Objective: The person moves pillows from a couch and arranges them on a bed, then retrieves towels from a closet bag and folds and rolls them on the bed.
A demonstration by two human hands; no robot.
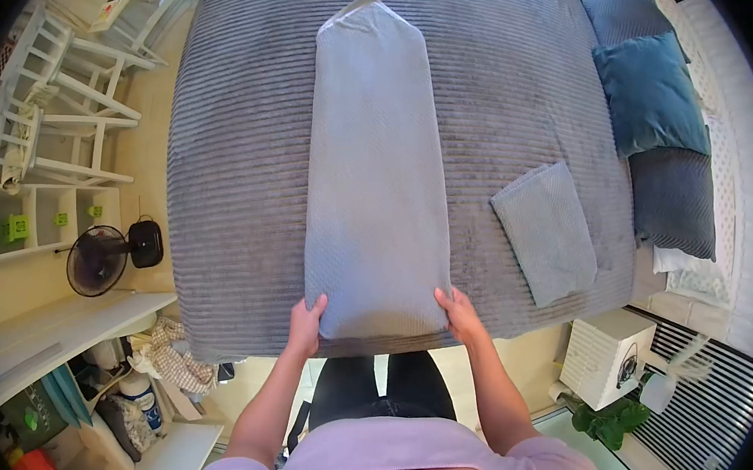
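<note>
The left hand and right hand, fingers gripping a long grey cloth by its near corners on a bed, should pull evenly.

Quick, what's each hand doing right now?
Left hand: closed, holding the long grey cloth by its left edge, close to the near end.
Right hand: closed, holding the same cloth's right edge.

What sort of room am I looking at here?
Probably a bedroom: there is a wide bed dressed in ribbed grey, a square teal-blue fabric cushion at one end, and a long light-grey cloth laid on top.
</note>
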